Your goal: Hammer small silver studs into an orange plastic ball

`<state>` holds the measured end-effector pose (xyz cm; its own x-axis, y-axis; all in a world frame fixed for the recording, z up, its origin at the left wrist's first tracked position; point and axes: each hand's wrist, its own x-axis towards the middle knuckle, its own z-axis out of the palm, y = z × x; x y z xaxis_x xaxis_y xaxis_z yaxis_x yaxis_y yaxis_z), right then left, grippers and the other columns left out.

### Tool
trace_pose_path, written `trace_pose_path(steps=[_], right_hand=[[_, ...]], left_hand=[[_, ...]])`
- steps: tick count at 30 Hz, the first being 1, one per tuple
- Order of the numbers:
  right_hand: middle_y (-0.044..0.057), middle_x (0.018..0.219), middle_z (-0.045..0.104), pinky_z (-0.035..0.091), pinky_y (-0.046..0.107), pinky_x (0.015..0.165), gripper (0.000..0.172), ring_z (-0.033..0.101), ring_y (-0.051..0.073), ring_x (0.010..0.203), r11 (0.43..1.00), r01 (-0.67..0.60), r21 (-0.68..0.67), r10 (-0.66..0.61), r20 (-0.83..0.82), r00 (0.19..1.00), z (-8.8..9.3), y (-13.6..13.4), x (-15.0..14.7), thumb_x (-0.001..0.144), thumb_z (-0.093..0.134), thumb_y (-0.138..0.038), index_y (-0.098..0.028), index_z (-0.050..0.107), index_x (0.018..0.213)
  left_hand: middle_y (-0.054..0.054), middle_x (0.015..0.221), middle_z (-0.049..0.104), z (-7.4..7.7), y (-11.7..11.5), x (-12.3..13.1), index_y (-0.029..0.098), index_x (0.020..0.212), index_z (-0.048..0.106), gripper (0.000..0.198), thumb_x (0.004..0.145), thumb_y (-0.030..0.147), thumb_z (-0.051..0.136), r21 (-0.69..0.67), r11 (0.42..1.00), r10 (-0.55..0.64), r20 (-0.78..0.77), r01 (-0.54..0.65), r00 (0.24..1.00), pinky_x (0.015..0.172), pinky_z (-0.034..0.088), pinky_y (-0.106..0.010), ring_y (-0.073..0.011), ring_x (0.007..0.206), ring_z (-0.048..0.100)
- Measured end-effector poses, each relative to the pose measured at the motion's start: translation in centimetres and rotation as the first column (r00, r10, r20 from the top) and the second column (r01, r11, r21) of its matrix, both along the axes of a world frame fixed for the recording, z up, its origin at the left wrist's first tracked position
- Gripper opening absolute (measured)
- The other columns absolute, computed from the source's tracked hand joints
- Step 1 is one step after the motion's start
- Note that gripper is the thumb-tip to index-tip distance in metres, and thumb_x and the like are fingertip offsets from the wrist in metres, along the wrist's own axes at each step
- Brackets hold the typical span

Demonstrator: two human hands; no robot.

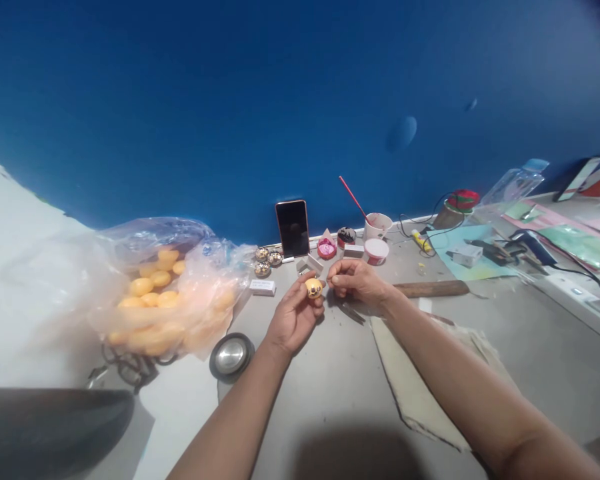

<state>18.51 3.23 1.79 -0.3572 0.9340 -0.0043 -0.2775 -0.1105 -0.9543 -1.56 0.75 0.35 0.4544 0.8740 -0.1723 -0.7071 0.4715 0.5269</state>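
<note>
Spotted yellow ball sits in the left fingers, right fingertips close by

The yellow ball, marked with dark spots, is held above the desk at the tips of the left hand's fingers. Parts of that hand show along the ball's left side and curled beneath it, closed around it, while its spotted face is left uncovered. The right hand is just beside the ball's right side, its fingers bent inward with the tips close together; whether they touch the ball or pinch something small, I cannot tell.

Under the right hand a dark pointed tool lies on the desk. Just beyond the hands is an open small box, and to the left are a white box and three spotted balls grouped together. Behind these, a phone stands upright near the blue wall. To its right are a pink cup, a pink-and-white tub and a white cup with a red stick leaning in it.

A wooden handle lies beyond the right forearm, and a pale cloth lies partly under it. Left of the left forearm are a round metal dish and a clear plastic bag of plain yellow balls.
</note>
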Motion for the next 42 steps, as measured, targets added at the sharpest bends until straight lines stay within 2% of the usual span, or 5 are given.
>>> trace_pose_path(steps=[6, 14, 24, 31, 42], right_hand=[[-0.001, 0.067, 0.067, 0.042, 0.021, 0.053, 0.030, 0.054, 0.009, 0.054, 0.998, -0.050, 0.026, 0.050, -0.002, 0.999, -0.1, -0.2, -0.3, 0.074, 0.092, -0.039, -0.017, 0.075, 0.087], [0.000, 0.067, 0.068, 0.041, 0.022, 0.052, 0.030, 0.054, 0.009, 0.054, 1.000, -0.005, 0.030, 0.002, 0.074, 0.997, 0.6, -0.5, -1.0, 0.070, 0.094, -0.039, -0.017, 0.077, 0.083], [-0.001, 0.063, 0.066, 0.040, 0.021, 0.050, 0.030, 0.053, 0.009, 0.053, 0.999, -0.017, 0.043, 0.010, 0.151, 0.988, 1.1, -0.4, -1.2, 0.071, 0.091, -0.040, -0.016, 0.077, 0.081], [-0.002, 0.058, 0.062, 0.043, 0.022, 0.050, 0.028, 0.050, 0.009, 0.051, 1.000, 0.009, 0.012, -0.010, 0.092, 0.996, 1.2, -0.8, -1.5, 0.069, 0.091, -0.038, -0.016, 0.076, 0.078], [0.002, 0.068, 0.071, 0.041, 0.020, 0.047, 0.030, 0.053, 0.009, 0.052, 0.999, 0.039, 0.005, -0.040, 0.122, 0.992, 1.1, -0.7, -1.7, 0.067, 0.093, -0.039, -0.016, 0.076, 0.077]], left_hand=[[-0.007, 0.095, 0.070, -0.1, 0.2, 0.0, 0.016, 0.113, 0.068, 0.030, 0.086, 0.024, 0.080, -0.019, 1.000, 0.023, -0.038, -0.024, 0.999, 0.064, 0.054, -0.023, -0.0148, 0.074, 0.067], [-0.006, 0.090, 0.071, -0.1, 0.1, 0.2, 0.014, 0.110, 0.070, 0.030, 0.085, 0.024, 0.082, -0.013, 0.998, 0.053, -0.056, -0.054, 0.997, 0.063, 0.056, -0.020, -0.0114, 0.069, 0.066], [-0.005, 0.087, 0.072, -0.1, 0.1, 0.2, 0.014, 0.111, 0.071, 0.033, 0.082, 0.024, 0.085, 0.016, 0.998, 0.059, -0.092, -0.058, 0.994, 0.061, 0.055, -0.020, -0.0110, 0.068, 0.066], [-0.006, 0.088, 0.072, -0.1, 0.1, 0.3, 0.013, 0.109, 0.073, 0.032, 0.081, 0.023, 0.086, 0.022, 0.997, 0.071, -0.091, -0.069, 0.993, 0.062, 0.056, -0.019, -0.0111, 0.069, 0.067], [-0.006, 0.087, 0.073, 0.0, 0.2, 0.3, 0.013, 0.107, 0.074, 0.031, 0.080, 0.021, 0.087, 0.011, 0.997, 0.077, -0.093, -0.077, 0.993, 0.061, 0.056, -0.019, -0.0115, 0.070, 0.067]])
